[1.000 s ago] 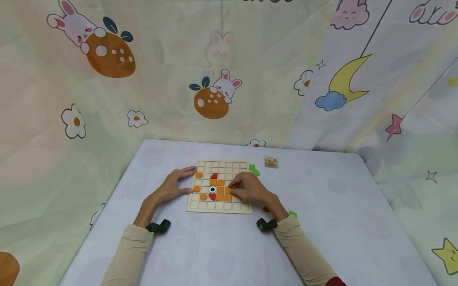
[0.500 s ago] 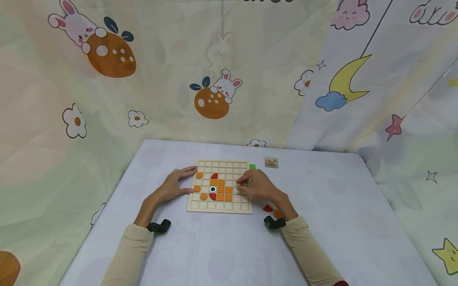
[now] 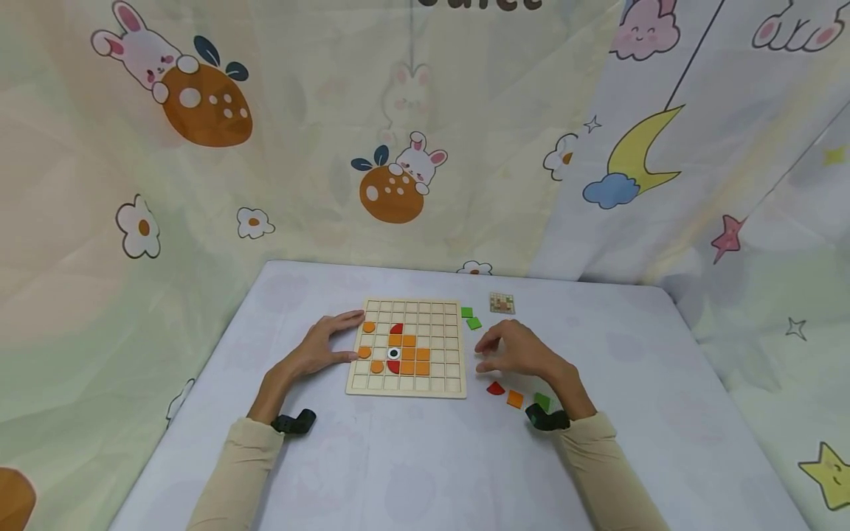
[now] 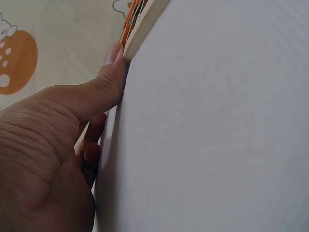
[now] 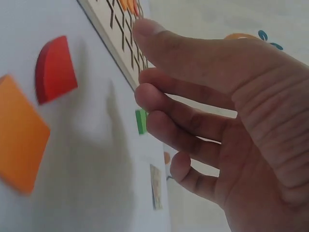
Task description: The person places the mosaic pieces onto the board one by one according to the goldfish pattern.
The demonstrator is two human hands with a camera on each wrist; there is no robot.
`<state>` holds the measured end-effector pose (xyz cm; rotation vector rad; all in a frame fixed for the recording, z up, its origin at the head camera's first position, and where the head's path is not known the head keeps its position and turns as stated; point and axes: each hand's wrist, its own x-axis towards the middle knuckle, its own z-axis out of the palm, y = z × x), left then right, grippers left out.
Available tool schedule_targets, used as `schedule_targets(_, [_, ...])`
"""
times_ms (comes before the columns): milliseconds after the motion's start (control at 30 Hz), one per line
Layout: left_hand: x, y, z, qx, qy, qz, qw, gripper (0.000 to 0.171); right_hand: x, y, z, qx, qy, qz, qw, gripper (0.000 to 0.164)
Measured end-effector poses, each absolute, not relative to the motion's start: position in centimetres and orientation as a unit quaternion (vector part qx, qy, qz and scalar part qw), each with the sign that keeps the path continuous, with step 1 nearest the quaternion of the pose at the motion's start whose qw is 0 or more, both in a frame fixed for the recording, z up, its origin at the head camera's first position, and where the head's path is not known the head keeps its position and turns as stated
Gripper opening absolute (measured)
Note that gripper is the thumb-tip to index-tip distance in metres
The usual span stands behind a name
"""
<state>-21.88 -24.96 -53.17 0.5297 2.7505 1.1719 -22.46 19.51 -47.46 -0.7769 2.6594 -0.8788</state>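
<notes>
A wooden grid board lies on the table with orange squares, orange discs, red quarter-round pieces and a black-and-white eye piece in its cells. My left hand rests at the board's left edge, thumb and fingers spread apart and touching it; the left wrist view shows the thumb against the rim. Off the board's right side hovers my right hand, fingers loosely bent with nothing between them. Below it lie a loose red piece and an orange square.
Two green squares lie by the board's upper right corner. A small pattern card is farther back. Another green piece sits near the right wrist camera. A printed cloth hangs behind the table.
My right hand has moved right, from over the orange squares to beyond the board's right edge, uncovering the loose pieces. My left hand stays at the left edge.
</notes>
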Motion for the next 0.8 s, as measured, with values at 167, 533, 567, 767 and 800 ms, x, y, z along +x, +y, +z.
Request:
schedule_targets(167, [-21.8, -25.0, -53.2, 0.177, 0.904, 0.387, 0.048, 0.084, -21.0, 21.4, -47.2, -0.234, 0.92, -0.286, 0.126, 0.038])
schedule_targets(533, [-22.1, -25.1, -53.3, 0.176, 0.904, 0.385, 0.053, 0.086, -18.3, 23.9, -47.3, -0.231, 0.933, -0.242, 0.132, 0.04])
schedule_targets(567, [-22.1, -25.1, -53.3, 0.175, 0.904, 0.387, 0.054, 0.086, -18.2, 24.0, -47.3, -0.229, 0.934, -0.24, 0.134, 0.039])
schedule_targets(767, [-21.9, -25.1, -53.3, 0.18, 0.904, 0.385, 0.048, 0.085, -17.5, 24.3, -47.7, -0.224, 0.934, -0.24, 0.141, 0.033])
schedule_targets(800, [-21.9, -25.1, -53.3, 0.18, 0.904, 0.384, 0.047, 0.085, -17.4, 24.3, -47.8, -0.224, 0.934, -0.24, 0.139, 0.031])
